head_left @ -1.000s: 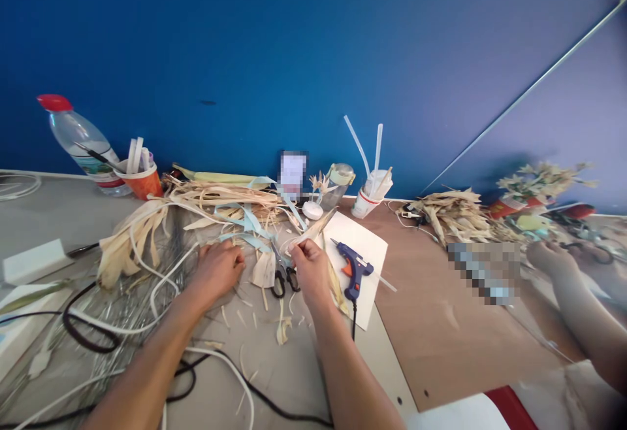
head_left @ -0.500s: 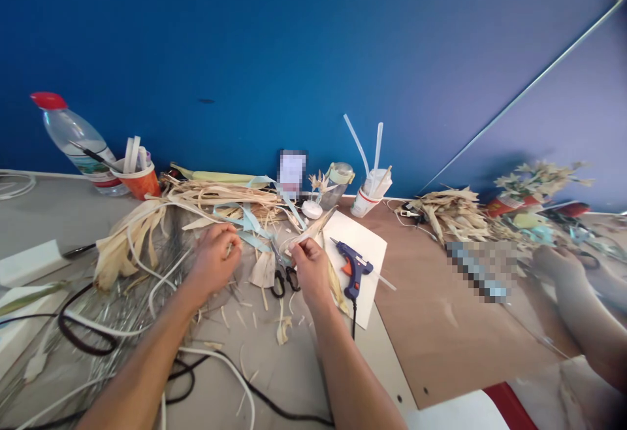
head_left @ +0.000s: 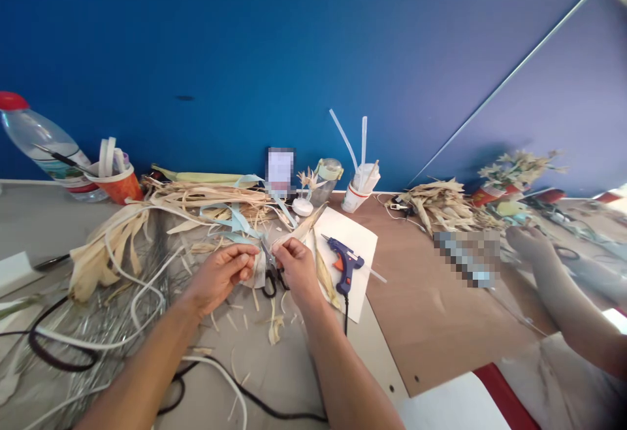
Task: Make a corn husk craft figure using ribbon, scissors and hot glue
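My left hand [head_left: 224, 276] is above the middle of the grey table, thumb and fingertips pressed together. Whatever it pinches is too small to make out. Close by on the right, my right hand [head_left: 296, 264] is also closed in a pinch, beside a dry corn husk leaf [head_left: 312, 219]; I cannot tell whether it grips the leaf. Black-handled scissors [head_left: 269, 284] lie between and beneath my hands, partly hidden. A trimmed husk piece [head_left: 258, 276] shows beside my left fingertips. To the right, a blue glue gun [head_left: 345, 264] rests on white paper [head_left: 361, 237].
Husk strips [head_left: 210, 191], light blue strips [head_left: 239, 219] and a white cable [head_left: 159, 296] clutter the left and back. A paper cup [head_left: 353, 198], a jar [head_left: 327, 178] and an orange cup [head_left: 122, 185] stand along the wall. A co-worker's hand [head_left: 529, 247] is at far right.
My left hand has moved right, toward my right hand, and its fingers have come together in a pinch. The view has turned slightly right. The right hand stays nearly where it was.
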Motion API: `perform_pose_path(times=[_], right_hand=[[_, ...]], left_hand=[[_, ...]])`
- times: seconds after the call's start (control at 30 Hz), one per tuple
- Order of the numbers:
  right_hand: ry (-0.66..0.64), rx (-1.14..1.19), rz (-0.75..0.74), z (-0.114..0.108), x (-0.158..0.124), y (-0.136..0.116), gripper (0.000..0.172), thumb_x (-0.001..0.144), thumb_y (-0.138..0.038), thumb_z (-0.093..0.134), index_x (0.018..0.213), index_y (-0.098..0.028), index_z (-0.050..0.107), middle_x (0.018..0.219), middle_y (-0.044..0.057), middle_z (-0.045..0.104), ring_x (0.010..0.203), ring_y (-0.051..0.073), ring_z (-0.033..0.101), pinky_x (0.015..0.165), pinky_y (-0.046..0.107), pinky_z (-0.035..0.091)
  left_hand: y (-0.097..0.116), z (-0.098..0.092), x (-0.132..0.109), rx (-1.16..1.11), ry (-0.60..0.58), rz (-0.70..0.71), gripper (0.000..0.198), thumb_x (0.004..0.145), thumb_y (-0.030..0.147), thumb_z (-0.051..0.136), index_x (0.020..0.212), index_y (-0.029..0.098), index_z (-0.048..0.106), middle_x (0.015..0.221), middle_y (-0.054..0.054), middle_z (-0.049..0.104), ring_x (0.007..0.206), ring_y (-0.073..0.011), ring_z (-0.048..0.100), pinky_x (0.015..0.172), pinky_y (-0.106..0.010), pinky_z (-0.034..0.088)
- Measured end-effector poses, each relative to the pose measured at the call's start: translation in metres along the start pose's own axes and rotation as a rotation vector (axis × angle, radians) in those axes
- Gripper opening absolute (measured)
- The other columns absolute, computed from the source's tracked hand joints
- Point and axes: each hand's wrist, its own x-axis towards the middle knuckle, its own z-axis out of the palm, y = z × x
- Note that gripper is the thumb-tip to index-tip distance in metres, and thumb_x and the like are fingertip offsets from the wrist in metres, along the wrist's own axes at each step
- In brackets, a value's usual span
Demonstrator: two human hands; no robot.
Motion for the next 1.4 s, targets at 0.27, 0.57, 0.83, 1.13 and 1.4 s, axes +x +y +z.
perform_pose_path(times=[0.27, 0.57, 0.83, 1.13, 1.4], right_hand=[[-0.014, -0.001, 0.002, 0.001, -0.001, 0.001, 0.019, 0.072, -0.031, 0.059, 0.059, -0.019, 0.052, 0.048, -0.006, 0.046, 0.046, 0.008, 0.038, 0.049, 0.021, 0.031], [-0.052, 0.078, 0.064, 0.004, -0.003, -0.001, 0.021, 0.069, -0.029, 0.062, 0.056, -0.018, 0.051, 0.046, -0.007, 0.044, 0.044, 0.007, 0.035, 0.047, 0.021, 0.028], [-0.064, 0.102, 0.088, 0.005, -0.003, -0.002, 0.022, 0.066, -0.028, 0.065, 0.054, -0.018, 0.049, 0.044, -0.008, 0.04, 0.043, 0.006, 0.031, 0.045, 0.021, 0.023], [-0.079, 0.085, 0.092, 0.004, -0.002, 0.004, 0.021, 0.067, -0.029, 0.064, 0.055, -0.018, 0.052, 0.045, -0.008, 0.041, 0.044, 0.006, 0.031, 0.046, 0.021, 0.023], [-0.09, 0.098, 0.093, 0.004, -0.002, 0.005, 0.022, 0.067, -0.028, 0.065, 0.055, -0.018, 0.05, 0.044, -0.008, 0.041, 0.044, 0.006, 0.031, 0.046, 0.021, 0.023]], left_hand=[[-0.006, 0.003, -0.001, 0.013, -0.097, -0.064, 0.014, 0.079, 0.03, 0.064, 0.085, 0.017, 0.059, 0.067, 0.003, 0.049, 0.051, -0.0054, 0.036, 0.051, -0.02, 0.03], [-0.008, 0.01, -0.001, -0.045, -0.08, -0.129, 0.025, 0.079, 0.029, 0.064, 0.1, 0.018, 0.057, 0.062, 0.005, 0.045, 0.049, -0.0058, 0.034, 0.047, -0.018, 0.026], [-0.008, 0.013, 0.0, -0.111, -0.078, -0.136, 0.024, 0.072, 0.027, 0.071, 0.089, 0.014, 0.06, 0.056, 0.005, 0.046, 0.046, -0.0033, 0.033, 0.046, -0.016, 0.026], [-0.011, 0.013, 0.002, -0.169, -0.082, -0.152, 0.023, 0.069, 0.025, 0.075, 0.081, 0.013, 0.059, 0.055, 0.005, 0.048, 0.043, -0.0013, 0.032, 0.044, -0.014, 0.026], [-0.014, 0.011, 0.003, -0.201, -0.077, -0.159, 0.022, 0.068, 0.023, 0.075, 0.079, 0.012, 0.06, 0.055, 0.005, 0.048, 0.042, -0.0011, 0.032, 0.044, -0.014, 0.027]])
